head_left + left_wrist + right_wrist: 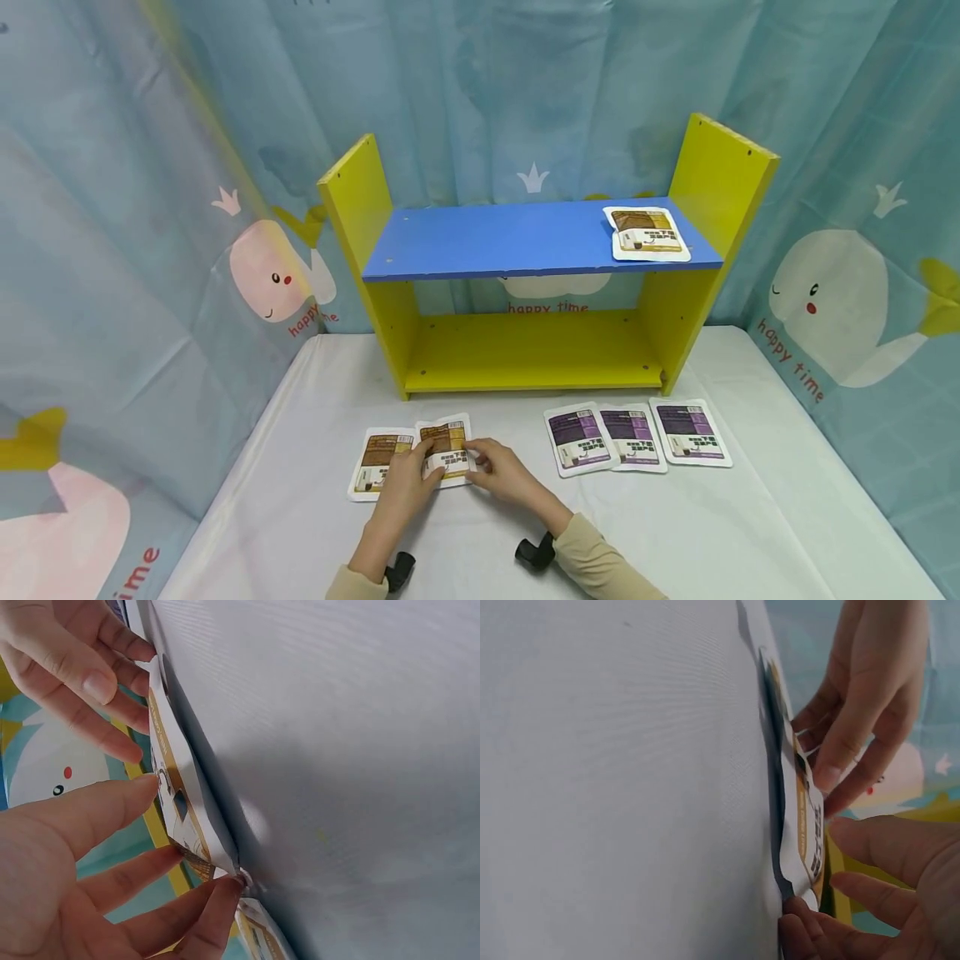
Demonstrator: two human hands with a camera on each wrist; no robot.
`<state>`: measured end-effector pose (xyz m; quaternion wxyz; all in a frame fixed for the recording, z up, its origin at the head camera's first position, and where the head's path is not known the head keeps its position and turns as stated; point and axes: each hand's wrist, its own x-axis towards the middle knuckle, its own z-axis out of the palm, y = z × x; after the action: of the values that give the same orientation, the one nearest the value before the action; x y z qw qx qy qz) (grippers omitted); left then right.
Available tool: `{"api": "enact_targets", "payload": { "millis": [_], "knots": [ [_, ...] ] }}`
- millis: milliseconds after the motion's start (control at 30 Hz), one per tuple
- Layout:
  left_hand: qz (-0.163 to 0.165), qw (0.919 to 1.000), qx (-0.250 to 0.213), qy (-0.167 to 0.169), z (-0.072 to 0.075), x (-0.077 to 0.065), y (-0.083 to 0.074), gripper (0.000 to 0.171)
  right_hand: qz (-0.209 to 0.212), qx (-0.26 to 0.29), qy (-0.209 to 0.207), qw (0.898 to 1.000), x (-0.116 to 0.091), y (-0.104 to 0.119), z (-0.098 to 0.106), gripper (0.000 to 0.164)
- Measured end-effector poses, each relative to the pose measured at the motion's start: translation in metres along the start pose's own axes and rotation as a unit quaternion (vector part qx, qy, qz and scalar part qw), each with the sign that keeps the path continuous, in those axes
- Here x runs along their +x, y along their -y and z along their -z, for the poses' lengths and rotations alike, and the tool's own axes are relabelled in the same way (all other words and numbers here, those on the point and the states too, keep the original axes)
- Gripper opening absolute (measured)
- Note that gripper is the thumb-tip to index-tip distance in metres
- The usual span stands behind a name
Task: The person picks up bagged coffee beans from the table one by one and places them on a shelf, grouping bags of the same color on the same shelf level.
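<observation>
A flat brown-and-white pouch (449, 452) lies on the white table, its left edge overlapping a matching pouch (381, 463). My left hand (408, 483) holds it by the left side, thumb near the front and fingers toward the far edge. On the other side my right hand (504, 475) grips the right edge with bent fingers, its thumb close to the near corner. From the left wrist, the held pouch (184, 787) shows low along the tabletop, between both hands. The right wrist view shows the pouch (802, 817) edge-on, with fingertips at both ends.
Behind the hands stands a yellow shelf unit (532, 350) with a blue upper board (495, 237). Another brown-and-white pouch (647, 234) lies at that board's right end. Three purple-and-white pouches (581, 439) lie right of the hands, in front of the shelf. Printed curtains (465, 100) surround the table.
</observation>
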<state>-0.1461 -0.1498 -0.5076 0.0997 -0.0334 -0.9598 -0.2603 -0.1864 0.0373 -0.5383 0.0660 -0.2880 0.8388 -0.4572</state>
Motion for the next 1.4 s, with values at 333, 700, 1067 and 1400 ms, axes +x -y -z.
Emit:
{"api": "enact_targets", "payload": {
  "millis": [333,700,1067,1400],
  "knots": [
    [0.042,0.9974,-0.055,0.019,-0.006,-0.001,0.007,0.051,0.003,0.008,-0.022,1.000,-0.003,-0.001,0.000,0.050],
    [0.040,0.9951,-0.089,0.009,-0.005,0.000,0.002,0.053,0.008,0.007,-0.058,0.998,-0.005,0.001,0.005,0.057],
    [0.020,0.9937,-0.110,-0.007,-0.005,0.005,-0.007,0.051,0.019,0.022,-0.081,0.996,-0.008,-0.002,0.019,0.054],
    [0.007,0.9875,-0.157,-0.015,-0.004,0.013,-0.021,0.047,0.023,0.035,-0.115,0.992,-0.013,-0.008,0.028,0.058]
  ]
}}
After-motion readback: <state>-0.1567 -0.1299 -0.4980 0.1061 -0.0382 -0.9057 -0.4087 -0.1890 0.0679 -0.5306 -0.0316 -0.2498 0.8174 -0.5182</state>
